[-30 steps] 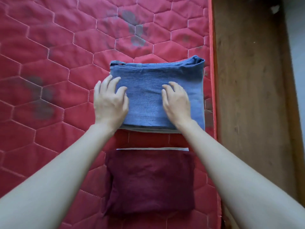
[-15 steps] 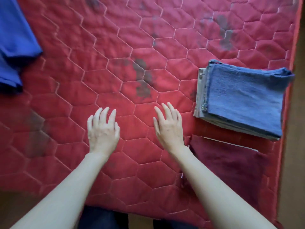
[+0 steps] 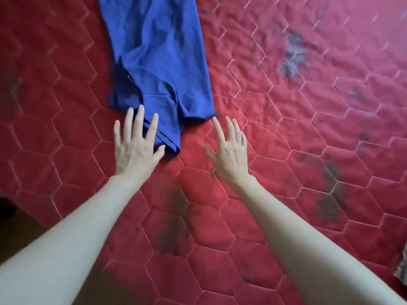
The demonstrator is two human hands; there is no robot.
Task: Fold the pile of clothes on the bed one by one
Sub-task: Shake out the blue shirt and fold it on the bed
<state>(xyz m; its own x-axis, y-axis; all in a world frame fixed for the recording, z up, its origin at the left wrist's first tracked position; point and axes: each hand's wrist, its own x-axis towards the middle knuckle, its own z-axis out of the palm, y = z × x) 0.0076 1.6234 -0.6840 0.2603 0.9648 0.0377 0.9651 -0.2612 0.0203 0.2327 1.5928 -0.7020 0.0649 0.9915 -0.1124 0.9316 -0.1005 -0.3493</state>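
The red quilted mattress (image 3: pixel 286 150) now filled the view, the folded jeans and maroon piece gone from frame as the gaze swung to a rumpled blue garment (image 3: pixel 158 62). Both hands were spread and empty, the left hand (image 3: pixel 136 148) over its near hem, the right hand (image 3: pixel 229 153) just beside it, so the next fold looked about to begin. The garment's top was cut off, its type unclear.
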